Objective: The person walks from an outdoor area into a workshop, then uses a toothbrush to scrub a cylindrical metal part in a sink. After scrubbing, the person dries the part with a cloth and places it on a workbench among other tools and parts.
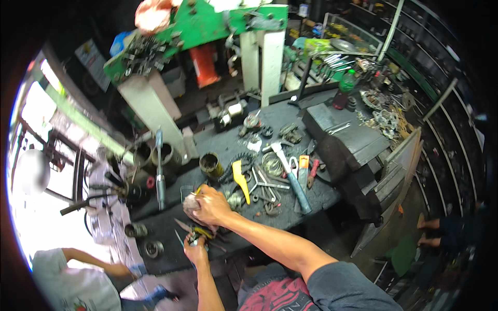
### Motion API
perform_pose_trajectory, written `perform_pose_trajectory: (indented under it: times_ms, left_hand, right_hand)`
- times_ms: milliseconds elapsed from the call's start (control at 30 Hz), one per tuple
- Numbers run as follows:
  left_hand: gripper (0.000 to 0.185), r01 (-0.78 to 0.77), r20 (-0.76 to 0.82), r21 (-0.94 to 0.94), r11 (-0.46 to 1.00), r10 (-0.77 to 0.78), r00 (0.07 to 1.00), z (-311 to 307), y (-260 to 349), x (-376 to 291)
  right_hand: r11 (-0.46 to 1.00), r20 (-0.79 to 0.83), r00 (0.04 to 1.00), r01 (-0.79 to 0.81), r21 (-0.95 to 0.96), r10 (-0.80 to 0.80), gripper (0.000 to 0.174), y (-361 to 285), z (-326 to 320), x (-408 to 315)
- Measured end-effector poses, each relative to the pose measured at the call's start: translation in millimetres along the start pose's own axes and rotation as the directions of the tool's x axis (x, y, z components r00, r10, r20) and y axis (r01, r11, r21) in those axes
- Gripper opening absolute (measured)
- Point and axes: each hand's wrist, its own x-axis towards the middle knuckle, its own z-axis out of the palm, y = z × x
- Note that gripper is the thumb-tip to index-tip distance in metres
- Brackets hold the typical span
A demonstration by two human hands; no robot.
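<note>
My right hand (212,207) grips a bunched, greyish-pink rag (190,207) over the dark workbench (155,225). Close in front of me, my left hand (196,252) has its fingers closed around a small dark metal part (193,238), whose exact kind is hidden by the fingers. A yellow-handled tool (203,232) lies just beyond that hand. To the right of the rag are a yellow plastic handle (241,180), a three-armed metal wrench (263,180) and a hammer (290,175) with a blue-grey handle.
A metal can (211,165) and an upright long-shafted tool (160,171) stand at left. A bench vise (346,167) is mounted at right. A green press frame (218,29) rises behind the bench. At lower left stands another person (74,280), one arm towards the bench.
</note>
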Motion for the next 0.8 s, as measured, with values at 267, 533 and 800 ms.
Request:
perform_pose_trajectory:
  times_ms: [267,533,800]
  left_hand:
    - [0.032,0.42,0.41,-0.536,0.732,-0.21,0.888,61.9,73.8,-13.0]
    - [0.048,0.489,0.582,-0.644,0.589,-0.039,0.812,210.1,118.3,-70.6]
    - [0.05,0.162,0.431,-0.683,0.712,0.214,0.877,271.8,137.6,-76.9]
  right_hand:
    - [0.957,-0.062,0.998,-0.013,0.289,0.033,0.027,24.2,-107.5,-60.1]
    - [0.733,-0.129,0.922,-0.199,0.65,0.364,0.051,101.9,-97.0,-60.0]
    - [0.898,-0.231,0.918,-0.218,0.383,0.322,0.053,177.4,-106.2,-65.8]
